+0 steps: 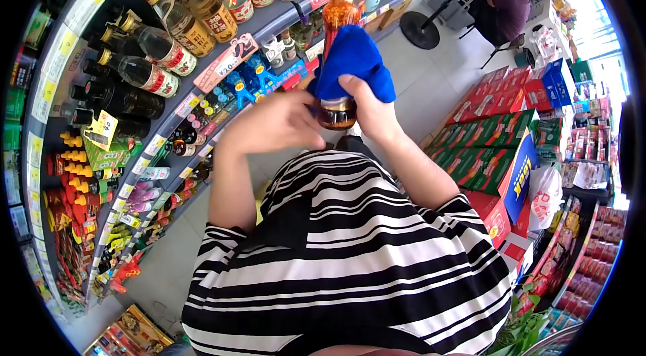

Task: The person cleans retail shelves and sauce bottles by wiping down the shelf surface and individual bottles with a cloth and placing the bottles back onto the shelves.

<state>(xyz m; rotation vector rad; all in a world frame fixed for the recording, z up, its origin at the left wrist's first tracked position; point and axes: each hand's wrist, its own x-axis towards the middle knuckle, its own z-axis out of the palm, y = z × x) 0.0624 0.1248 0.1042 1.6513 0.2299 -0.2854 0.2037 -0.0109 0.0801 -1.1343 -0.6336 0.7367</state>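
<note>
A glass bottle (340, 17) with a gold cap and amber-red contents is held up in front of my chest. A blue cloth (356, 63) wraps around its middle, hiding much of the label. My right hand (372, 108) grips the bottle through the cloth, thumb lying on the near side. On the other side, my left hand (279, 120) is close to the bottle's lower part, its fingers stretched out and somewhat blurred. Whether those fingertips touch the glass or cloth cannot be made out.
Curved shelves (269, 23) with bottles and price tags run along the left. Stacked green cartons (471, 154) and red boxes (488, 97) stand on the right. Farther back are a black standing fan (420, 29) and a seated person (509, 16). Tiled floor (417, 80) lies between.
</note>
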